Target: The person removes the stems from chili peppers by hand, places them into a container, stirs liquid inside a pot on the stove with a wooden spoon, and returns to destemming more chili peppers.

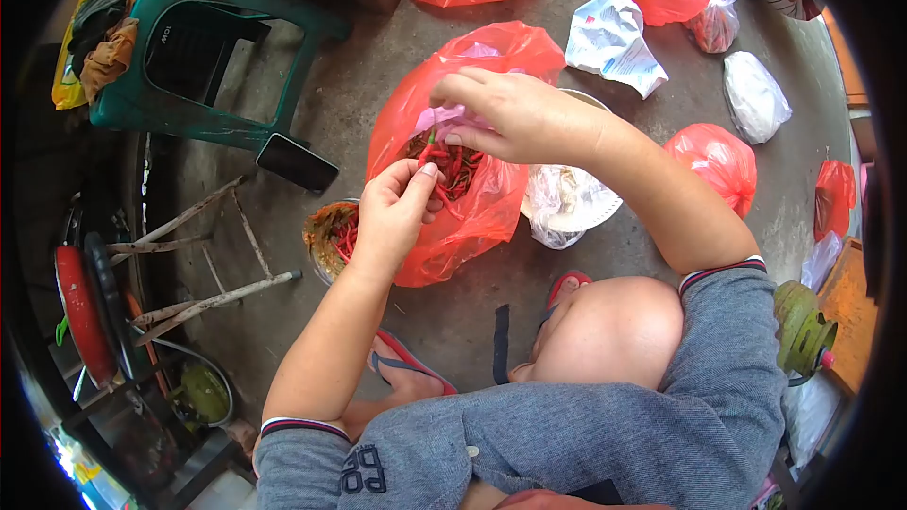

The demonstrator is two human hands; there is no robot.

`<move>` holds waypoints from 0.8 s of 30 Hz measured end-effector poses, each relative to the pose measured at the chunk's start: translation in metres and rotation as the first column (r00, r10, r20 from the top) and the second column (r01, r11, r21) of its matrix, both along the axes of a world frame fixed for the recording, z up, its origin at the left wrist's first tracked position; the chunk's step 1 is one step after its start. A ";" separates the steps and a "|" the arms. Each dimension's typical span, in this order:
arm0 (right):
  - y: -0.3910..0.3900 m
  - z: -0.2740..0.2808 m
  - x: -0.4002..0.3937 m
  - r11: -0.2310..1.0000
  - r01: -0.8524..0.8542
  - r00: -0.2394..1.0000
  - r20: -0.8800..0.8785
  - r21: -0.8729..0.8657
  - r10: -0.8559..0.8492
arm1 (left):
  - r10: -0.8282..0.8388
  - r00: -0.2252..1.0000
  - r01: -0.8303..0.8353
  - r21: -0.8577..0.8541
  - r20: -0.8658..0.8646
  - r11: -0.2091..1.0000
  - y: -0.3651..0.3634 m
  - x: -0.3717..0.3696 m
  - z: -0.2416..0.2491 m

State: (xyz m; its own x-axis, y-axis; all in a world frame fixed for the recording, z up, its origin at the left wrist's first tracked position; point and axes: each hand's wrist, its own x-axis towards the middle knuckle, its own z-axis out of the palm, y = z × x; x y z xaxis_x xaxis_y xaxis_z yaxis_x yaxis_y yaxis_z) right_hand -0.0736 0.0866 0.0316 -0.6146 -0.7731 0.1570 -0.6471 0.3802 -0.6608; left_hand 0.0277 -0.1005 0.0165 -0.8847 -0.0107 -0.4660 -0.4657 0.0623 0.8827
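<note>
Both hands at red bag (472, 217): left hand (397, 212) pinches chilli (427, 147); right hand (515, 118) curled (grip hidden).

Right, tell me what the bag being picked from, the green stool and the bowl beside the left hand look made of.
The red bag looks like thin glossy plastic film: it is crinkled, and translucent where light passes. The green stool looks like moulded plastic, matt, with raised lettering on the seat. The bowl holding chillies is mostly hidden; a thin pale rim suggests metal, but I cannot be sure.

White letters "TOW" show on the green plastic chair (203, 57), far left. Partial letters mark the grey shirt (364, 468), near; they cannot be read whole.
</note>
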 end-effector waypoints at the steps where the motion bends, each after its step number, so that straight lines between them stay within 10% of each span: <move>1: -0.002 0.000 0.002 1.000 0.001 1.000 -0.001 0.000 -0.001 | -0.022 1.000 0.022 -0.033 0.003 0.999 0.000 0.001 0.001; 3: -0.009 -0.002 0.007 0.991 -0.120 0.938 -0.333 -0.059 0.094 | -0.048 0.999 0.048 -0.075 -0.006 0.996 0.001 0.003 0.008; 8: -0.009 0.000 0.005 0.985 -0.122 0.913 -0.375 0.125 0.160 | -0.090 0.994 0.079 -0.171 -0.054 0.982 0.001 0.005 0.012; 20: -0.008 -0.002 0.001 0.964 -0.265 0.958 0.106 -0.018 0.266 | -0.095 0.981 0.084 -0.075 -0.171 0.994 -0.004 0.002 0.009; 24: -0.004 -0.009 -0.005 0.931 -0.301 0.773 0.518 -0.209 0.366 | -0.181 0.975 0.199 0.145 -0.131 0.969 -0.009 -0.001 0.011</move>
State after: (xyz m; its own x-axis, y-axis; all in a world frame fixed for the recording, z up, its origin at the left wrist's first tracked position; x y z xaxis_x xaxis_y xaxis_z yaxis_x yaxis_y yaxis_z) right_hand -0.0785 0.0830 0.0229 -0.3302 -0.9435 -0.0271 -0.2454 0.1135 -0.9628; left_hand 0.0270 -0.1097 0.0270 -0.9115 0.2275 -0.3426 -0.3525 -0.0033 0.9358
